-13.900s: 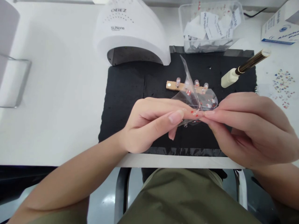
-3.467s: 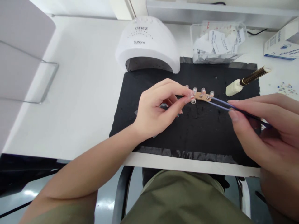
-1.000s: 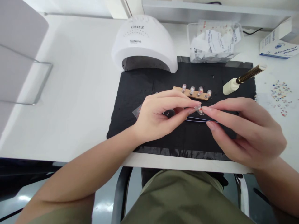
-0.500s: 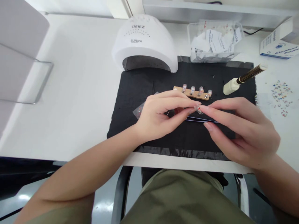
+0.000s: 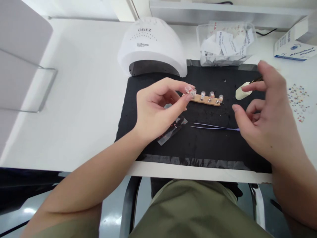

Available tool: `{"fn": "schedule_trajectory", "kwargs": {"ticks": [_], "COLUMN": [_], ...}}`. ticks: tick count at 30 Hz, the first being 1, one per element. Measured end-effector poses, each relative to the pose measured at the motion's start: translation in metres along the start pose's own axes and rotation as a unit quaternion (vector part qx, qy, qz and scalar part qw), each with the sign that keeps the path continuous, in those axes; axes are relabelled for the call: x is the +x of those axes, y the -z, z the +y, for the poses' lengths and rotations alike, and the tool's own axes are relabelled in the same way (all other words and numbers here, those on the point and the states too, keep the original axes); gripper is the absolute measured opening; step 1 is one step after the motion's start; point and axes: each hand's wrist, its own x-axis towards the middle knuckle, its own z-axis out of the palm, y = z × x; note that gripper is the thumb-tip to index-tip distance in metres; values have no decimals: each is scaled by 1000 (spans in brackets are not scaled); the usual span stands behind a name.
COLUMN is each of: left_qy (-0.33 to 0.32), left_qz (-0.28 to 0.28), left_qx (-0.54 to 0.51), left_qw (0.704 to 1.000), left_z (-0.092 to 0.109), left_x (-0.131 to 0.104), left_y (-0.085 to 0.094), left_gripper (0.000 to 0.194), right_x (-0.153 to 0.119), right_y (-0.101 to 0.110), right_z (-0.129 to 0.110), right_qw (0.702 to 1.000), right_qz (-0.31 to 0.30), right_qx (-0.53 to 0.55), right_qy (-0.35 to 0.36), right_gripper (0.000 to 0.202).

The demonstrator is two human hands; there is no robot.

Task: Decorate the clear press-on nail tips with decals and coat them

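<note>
Between the thumb and index finger of my left hand (image 5: 160, 109) is a clear nail tip (image 5: 190, 92) with red and white decoration. It is held over the left end of a tan strip (image 5: 205, 100), on which several decorated nail tips stand in a row. My right hand (image 5: 267, 115) is raised with its fingers apart and holds nothing, beside a pale polish bottle (image 5: 243, 91) whose dark cap it partly covers. Purple tweezers (image 5: 213, 127) lie on the black mat (image 5: 198, 145), their right end close to my right thumb. A clear packet (image 5: 170, 130) lies partly under my left hand.
A white nail lamp (image 5: 153, 46) stands behind the mat. At the back are a clear box (image 5: 225, 61) of alcohol pad packets and an alcohol pad carton (image 5: 291, 48). Small colourful gems (image 5: 298, 96) lie scattered on the white table (image 5: 81, 99) at right.
My hands have moved apart. The left has gone left and up with the nail tip, over the strip's end; the right has let go of it and opened near the bottle.
</note>
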Motion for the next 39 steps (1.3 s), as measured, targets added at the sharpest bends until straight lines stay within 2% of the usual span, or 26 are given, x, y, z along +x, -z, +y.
{"fn": "schedule_trajectory", "kwargs": {"ticks": [4,10,18,22,29,35,39], "left_qy": [35,57,80,80,74,87,88], "left_qz": [22,27,0,9,18,18,27], "left_qx": [-6,-37,-21,-30,-56,-86,-115], "left_qw": [999,997,997,996,996,992,989], "left_z": [-10,-27,-31,-34,-39,-38,-35], "left_x": [5,10,10,11,16,18,20], "left_y": [3,6,8,9,13,17,16], "left_gripper": [8,8,7,11,27,25,25], "right_x": [2,7,13,13,3,3,5], "right_y": [-15,-36,-40,-36,-17,-3,-2], "right_z": [9,14,19,15,-7,-9,-11], "right_qw": [998,995,996,997,988,983,975], "right_qz": [-54,-91,-78,-53,33,89,134], "right_qx": [-22,-36,-30,42,149,146,150], "right_qy": [-14,-32,-27,-33,-32,68,91], "right_gripper": [86,91,89,88,80,82,80]}}
